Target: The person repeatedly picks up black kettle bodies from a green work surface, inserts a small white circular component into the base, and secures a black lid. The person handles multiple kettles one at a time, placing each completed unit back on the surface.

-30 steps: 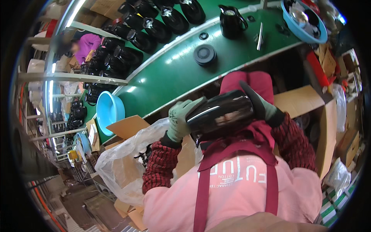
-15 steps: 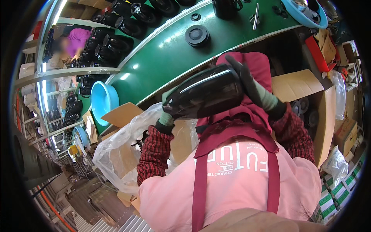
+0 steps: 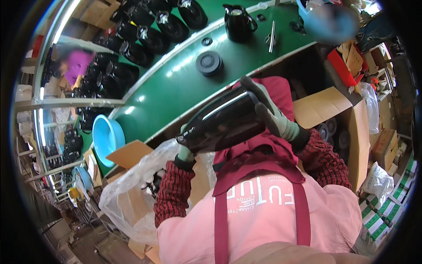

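A glossy black jug lies tilted across my lap, held between my two gloved hands. Its narrow spout end points left and its wide base faces right. My left hand grips the narrow end from below, its fingers mostly hidden by the jug. Against the wide base, my right hand is pressed with fingers and thumb bent round the rim. Past the jug, on the green bench, lie a round black base cap and a small black ring.
A black jug with a handle stands on the bench near a metal rod. Several black jugs fill the far left. A blue basin and a plastic-lined carton are at left; an open carton of black discs is at right.
The whole view has shifted, moving the bench items left. My right hand's fingers, flatter against the jug's base before, now curl round its rim. The jug stays in both hands.
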The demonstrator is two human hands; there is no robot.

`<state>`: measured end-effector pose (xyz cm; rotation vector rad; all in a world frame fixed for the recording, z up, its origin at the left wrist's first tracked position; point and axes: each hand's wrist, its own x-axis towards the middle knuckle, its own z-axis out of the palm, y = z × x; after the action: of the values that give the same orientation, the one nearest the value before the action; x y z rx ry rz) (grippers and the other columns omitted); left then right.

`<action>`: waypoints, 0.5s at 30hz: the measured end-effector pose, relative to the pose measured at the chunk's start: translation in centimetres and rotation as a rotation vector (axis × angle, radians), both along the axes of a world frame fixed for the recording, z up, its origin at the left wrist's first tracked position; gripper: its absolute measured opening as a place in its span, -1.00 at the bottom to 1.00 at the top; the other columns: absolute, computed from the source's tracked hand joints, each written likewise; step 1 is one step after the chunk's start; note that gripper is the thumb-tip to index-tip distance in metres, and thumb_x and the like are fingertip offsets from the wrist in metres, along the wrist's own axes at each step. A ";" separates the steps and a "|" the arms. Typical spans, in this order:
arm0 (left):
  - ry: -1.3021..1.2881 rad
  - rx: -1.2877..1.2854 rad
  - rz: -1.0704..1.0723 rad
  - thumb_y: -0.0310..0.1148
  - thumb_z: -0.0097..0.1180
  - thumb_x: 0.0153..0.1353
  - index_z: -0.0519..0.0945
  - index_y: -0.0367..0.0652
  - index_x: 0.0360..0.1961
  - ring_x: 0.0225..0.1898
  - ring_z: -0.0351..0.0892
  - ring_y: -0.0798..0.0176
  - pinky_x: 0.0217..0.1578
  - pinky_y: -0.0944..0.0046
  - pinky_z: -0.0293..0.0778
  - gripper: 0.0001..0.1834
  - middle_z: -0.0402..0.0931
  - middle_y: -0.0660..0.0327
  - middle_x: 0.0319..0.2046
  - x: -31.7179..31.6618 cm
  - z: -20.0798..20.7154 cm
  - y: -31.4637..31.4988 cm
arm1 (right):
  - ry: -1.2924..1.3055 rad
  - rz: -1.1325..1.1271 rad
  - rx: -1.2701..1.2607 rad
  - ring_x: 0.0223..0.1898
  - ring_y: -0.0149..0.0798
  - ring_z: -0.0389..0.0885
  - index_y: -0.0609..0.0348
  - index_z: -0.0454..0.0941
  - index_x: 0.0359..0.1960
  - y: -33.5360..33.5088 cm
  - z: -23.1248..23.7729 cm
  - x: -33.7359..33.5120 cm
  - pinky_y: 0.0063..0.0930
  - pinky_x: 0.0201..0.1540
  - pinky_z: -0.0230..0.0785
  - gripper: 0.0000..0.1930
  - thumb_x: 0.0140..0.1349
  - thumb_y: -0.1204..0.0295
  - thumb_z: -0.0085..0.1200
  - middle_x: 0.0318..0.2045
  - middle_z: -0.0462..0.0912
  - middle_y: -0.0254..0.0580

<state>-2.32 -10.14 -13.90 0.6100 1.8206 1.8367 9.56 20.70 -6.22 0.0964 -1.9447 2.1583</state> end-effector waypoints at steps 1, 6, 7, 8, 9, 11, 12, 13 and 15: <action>0.089 -0.020 -0.020 -0.17 0.37 0.15 0.66 -0.26 0.04 -0.21 0.73 0.11 -0.16 0.16 0.63 -0.51 0.72 0.09 -0.17 0.4 0.7 0.4 | 0.130 -0.028 0.032 0.50 -0.21 0.11 0.23 0.07 0.55 -0.3 -0.6 0.3 -0.31 0.51 -0.06 -0.34 0.57 0.13 -0.15 0.44 0.20 -0.08; 0.576 -0.398 -0.145 -0.19 0.35 0.09 0.67 -0.25 -0.03 -0.15 0.72 -0.10 -0.10 0.05 0.60 -0.54 0.70 -0.05 -0.18 -0.2 8.3 5.3 | -0.377 0.023 -0.811 0.31 -0.20 0.48 0.30 0.26 0.46 -1.0 -9.3 1.4 -0.29 0.45 0.21 -0.41 0.60 0.13 -0.31 0.31 0.50 -0.10; 0.529 -0.556 -0.189 -0.19 0.34 0.07 0.68 -0.23 -0.07 -0.13 0.70 -0.13 -0.09 0.03 0.58 -0.56 0.70 -0.06 -0.19 0.0 9.4 6.1 | -0.435 0.049 -0.947 0.30 -0.20 0.49 0.25 0.27 0.46 -1.5 -9.4 2.6 -0.28 0.43 0.24 -0.43 0.60 0.14 -0.30 0.31 0.51 -0.13; 0.507 -0.615 -0.235 -0.20 0.33 0.07 0.69 -0.19 -0.05 -0.13 0.69 -0.15 -0.08 0.04 0.58 -0.57 0.70 -0.04 -0.18 0.1 9.7 6.5 | -0.483 0.075 -1.083 0.29 -0.20 0.50 0.21 0.28 0.46 -1.9 -9.5 3.5 -0.27 0.42 0.26 -0.45 0.60 0.14 -0.30 0.31 0.51 -0.15; 0.489 -0.667 -0.285 -0.22 0.33 0.08 0.69 -0.15 -0.04 -0.12 0.68 -0.16 -0.07 0.04 0.58 -0.59 0.70 -0.02 -0.18 0.2 10.3 7.0 | -0.526 0.094 -1.214 0.28 -0.19 0.51 0.16 0.28 0.46 -2.1 -9.6 4.0 -0.26 0.40 0.29 -0.46 0.60 0.15 -0.29 0.31 0.52 -0.18; 0.181 -0.494 -0.418 -0.42 0.25 0.20 0.50 -0.25 0.31 0.11 0.63 0.21 0.17 0.25 0.49 -0.39 0.62 0.07 0.15 0.1 11.7 7.8 | -0.392 0.187 -1.067 0.31 -0.13 0.49 0.18 0.30 0.44 -1.5 -14.0 7.8 -0.18 0.41 0.29 -0.42 0.59 0.07 -0.29 0.30 0.52 -0.15; 0.004 -0.427 -0.391 -0.31 0.30 0.20 0.49 -0.21 0.33 0.00 0.66 0.18 0.09 0.22 0.52 -0.35 0.65 0.07 0.01 0.6 12.3 8.2 | -0.422 0.090 -0.800 0.31 -0.13 0.49 0.21 0.28 0.44 -0.4 -19.6 10.4 -0.19 0.39 0.32 -0.43 0.58 0.09 -0.27 0.31 0.51 -0.13; -0.170 -0.354 -0.367 -0.21 0.36 0.19 0.47 -0.17 0.35 -0.12 0.70 0.14 0.02 0.19 0.55 -0.30 0.69 0.07 -0.13 0.8 12.7 8.6 | -0.443 -0.008 -0.527 0.30 -0.14 0.48 0.24 0.27 0.44 0.4 -22.6 12.0 -0.20 0.38 0.35 -0.43 0.58 0.11 -0.26 0.32 0.50 -0.12; -0.067 -0.078 -0.362 -0.25 0.40 0.18 0.46 -0.18 0.37 -0.06 0.61 0.21 0.03 0.20 0.51 -0.27 0.61 0.11 -0.01 2.0 11.6 8.0 | -0.222 -0.151 0.589 0.20 -0.14 0.54 0.14 0.38 0.35 -1.8 -16.3 11.2 -0.20 0.34 0.33 -0.52 0.51 0.17 -0.06 0.18 0.58 -0.16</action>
<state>-0.29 -2.15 -2.34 0.7816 1.6070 1.5211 20.74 18.91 -22.50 -0.1931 -2.5624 1.4976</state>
